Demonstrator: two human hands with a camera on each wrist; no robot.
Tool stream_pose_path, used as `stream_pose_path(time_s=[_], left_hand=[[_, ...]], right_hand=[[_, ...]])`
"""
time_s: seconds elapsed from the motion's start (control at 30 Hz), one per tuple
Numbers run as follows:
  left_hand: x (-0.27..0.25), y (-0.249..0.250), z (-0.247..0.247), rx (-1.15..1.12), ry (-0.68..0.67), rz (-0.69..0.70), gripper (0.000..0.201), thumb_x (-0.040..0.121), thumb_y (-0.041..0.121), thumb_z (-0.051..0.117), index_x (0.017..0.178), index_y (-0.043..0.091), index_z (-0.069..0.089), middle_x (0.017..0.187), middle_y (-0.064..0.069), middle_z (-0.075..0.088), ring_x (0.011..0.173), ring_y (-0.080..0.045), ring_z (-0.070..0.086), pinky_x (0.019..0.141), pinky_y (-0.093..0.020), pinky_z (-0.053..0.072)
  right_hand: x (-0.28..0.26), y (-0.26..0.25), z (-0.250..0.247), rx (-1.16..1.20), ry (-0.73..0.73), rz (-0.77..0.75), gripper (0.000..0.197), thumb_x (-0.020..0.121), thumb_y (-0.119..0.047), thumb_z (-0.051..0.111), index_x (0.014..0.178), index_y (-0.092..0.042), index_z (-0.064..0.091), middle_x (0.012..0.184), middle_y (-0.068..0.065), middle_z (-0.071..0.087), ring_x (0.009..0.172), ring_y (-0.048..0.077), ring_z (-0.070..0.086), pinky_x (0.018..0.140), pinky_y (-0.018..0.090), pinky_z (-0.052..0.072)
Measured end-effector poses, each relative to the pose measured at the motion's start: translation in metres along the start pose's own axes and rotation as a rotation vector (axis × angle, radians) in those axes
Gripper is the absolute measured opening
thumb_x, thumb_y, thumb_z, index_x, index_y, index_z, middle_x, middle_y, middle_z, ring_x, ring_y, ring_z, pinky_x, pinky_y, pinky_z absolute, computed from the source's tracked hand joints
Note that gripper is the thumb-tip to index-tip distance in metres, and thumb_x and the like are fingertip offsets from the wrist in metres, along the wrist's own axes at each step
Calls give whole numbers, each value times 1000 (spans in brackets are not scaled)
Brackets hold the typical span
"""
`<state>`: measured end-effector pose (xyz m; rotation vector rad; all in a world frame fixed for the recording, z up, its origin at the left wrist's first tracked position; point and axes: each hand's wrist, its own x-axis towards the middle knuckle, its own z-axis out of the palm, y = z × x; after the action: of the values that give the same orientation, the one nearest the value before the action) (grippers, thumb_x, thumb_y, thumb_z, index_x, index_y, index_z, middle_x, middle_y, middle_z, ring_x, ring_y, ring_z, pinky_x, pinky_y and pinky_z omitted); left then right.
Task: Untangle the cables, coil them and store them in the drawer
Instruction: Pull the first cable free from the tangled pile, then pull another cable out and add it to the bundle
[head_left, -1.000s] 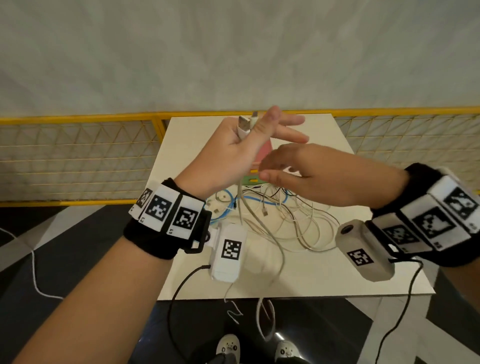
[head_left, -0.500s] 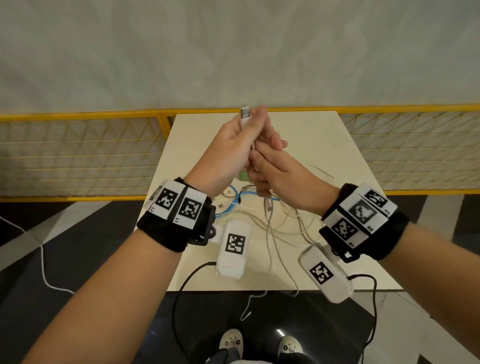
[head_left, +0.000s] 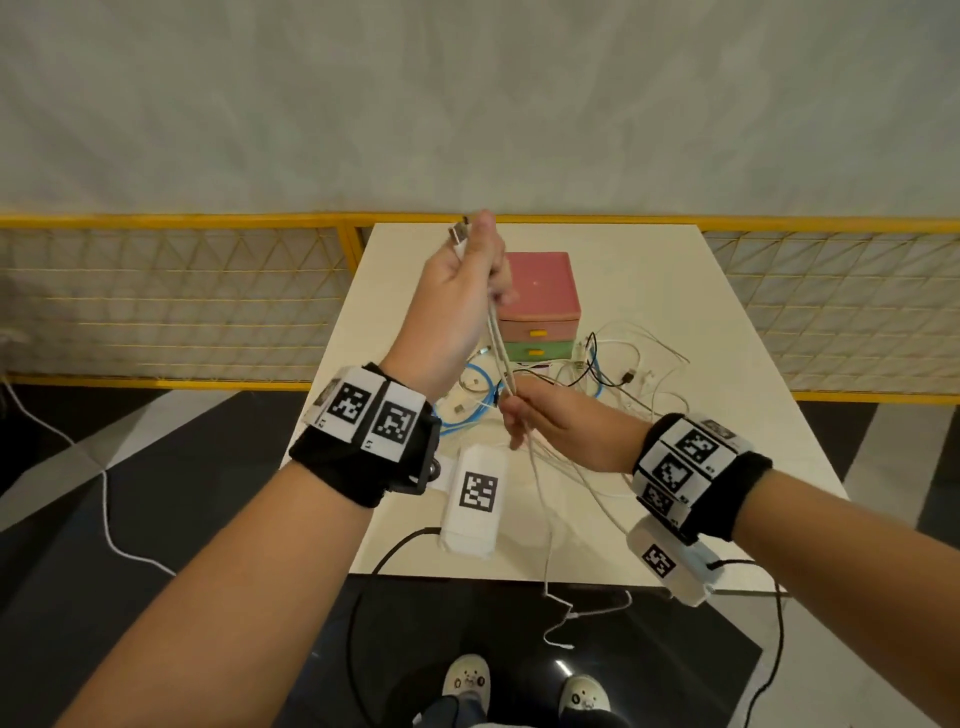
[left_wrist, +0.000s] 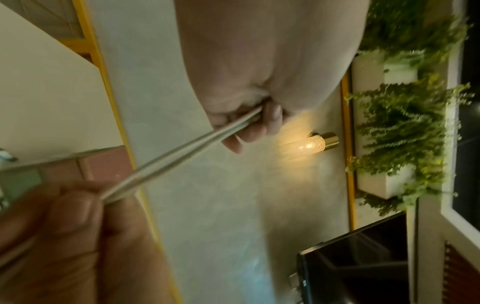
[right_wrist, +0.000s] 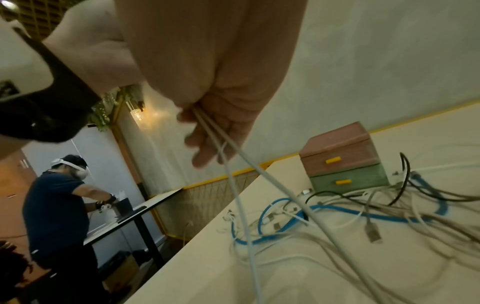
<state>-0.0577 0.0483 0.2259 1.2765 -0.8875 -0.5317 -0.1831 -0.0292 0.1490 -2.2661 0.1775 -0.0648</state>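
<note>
Cables (head_left: 597, 384) lie tangled on the counter (head_left: 727, 332) in front of the small drawer box (head_left: 540, 306), and from my head view I have one white cable (head_left: 498, 343) lifted out of the heap. My left hand (head_left: 457, 301) is raised above the counter, fingers curled round the doubled cable, its plug end (head_left: 458, 234) sticking up past my thumb. My right hand (head_left: 561, 426) sits lower and nearer me, pinching the same two strands, which run taut between the hands; the loose tail drops over the counter's near edge.

Seen from my left wrist, the left hand (left_wrist: 259, 82) closes its fingers on the pair of strands, and they slant down into the pinch of my right hand (left_wrist: 64, 236).

Seen from my right wrist, the left hand (right_wrist: 221, 82) fills the top with the white cable (right_wrist: 233, 160) coming out below its fingers. Beyond it the tangle, with a blue cable (right_wrist: 363, 214) among the white ones, lies just beside the drawer box (right_wrist: 342, 156), whose two drawers are closed.
</note>
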Motion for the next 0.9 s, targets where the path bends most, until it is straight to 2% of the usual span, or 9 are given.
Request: stream_pose_path(time_s=[0.07, 0.17, 0.27, 0.33, 0.43, 0.53, 0.67, 0.73, 0.9], left_hand=[[-5, -8, 2, 169, -67, -48, 47, 107, 36, 26, 66, 18, 41, 66, 4, 56, 62, -10, 52, 74, -30, 47], [-12, -16, 5, 217, -162, -173, 44, 106, 36, 29, 76, 9, 47, 87, -19, 65, 46, -2, 53, 46, -17, 44], [-11, -20, 2, 284, -64, -184, 55, 105, 40, 31, 79, 2, 60, 65, -17, 64, 37, -12, 55, 34, -16, 39], [0, -20, -6, 328, 58, -126, 60, 104, 44, 30, 68, 10, 62, 64, -18, 64, 58, -33, 65, 48, -14, 48], [13, -19, -20, 188, 127, -73, 52, 106, 36, 30, 60, 15, 43, 54, 3, 47, 53, -18, 57, 63, -22, 50], [17, -23, -29, 18, 145, -118, 46, 106, 37, 31, 63, 19, 30, 51, 10, 29, 42, -8, 29, 40, -24, 32], [24, -31, -36, 26, 142, -173, 44, 105, 37, 37, 64, 21, 30, 47, 14, 28, 39, -5, 22, 37, -18, 19], [25, -37, -37, 120, 112, -223, 42, 102, 38, 46, 65, 21, 36, 49, 10, 28, 39, -7, 23, 38, -19, 20], [20, -64, -32, 208, 58, -310, 27, 99, 31, 50, 79, 24, 66, 53, 5, 26, 41, -11, 22, 44, -23, 19]], right_hand=[[8, -4, -8, 24, 6, -24, 28, 102, -17, 31, 97, 0, 52, 92, 3, 61, 86, 15, 57, 85, 34, 47], [23, -15, -21, 245, 170, -86, 30, 101, -4, 30, 113, 15, 49, 116, 20, 50, 102, 30, 53, 89, 22, 51], [31, -18, -14, 358, 181, -83, 30, 102, -5, 26, 112, 14, 46, 111, 24, 48, 85, 24, 62, 79, 25, 54], [30, -11, 2, 327, 76, -38, 28, 103, -11, 22, 97, 5, 44, 83, 19, 57, 74, 13, 64, 72, 19, 49], [24, 12, 26, 132, -16, -15, 30, 103, -19, 23, 91, 0, 42, 74, -9, 55, 70, -4, 54, 71, 14, 40], [19, 45, 43, -21, -232, 94, 30, 103, -25, 25, 102, -4, 46, 93, -5, 65, 87, 4, 58, 83, 26, 43], [13, 90, 51, -274, -580, 276, 29, 98, -20, 45, 125, -8, 45, 126, 8, 55, 112, 23, 53, 96, 32, 39], [17, 108, 42, -282, -504, 339, 35, 93, -12, 54, 127, -10, 48, 128, 8, 55, 117, 22, 53, 96, 28, 39], [51, 155, 20, -270, -77, 530, 23, 88, -4, 51, 104, -17, 61, 113, 9, 60, 95, 21, 58, 83, 28, 46]])
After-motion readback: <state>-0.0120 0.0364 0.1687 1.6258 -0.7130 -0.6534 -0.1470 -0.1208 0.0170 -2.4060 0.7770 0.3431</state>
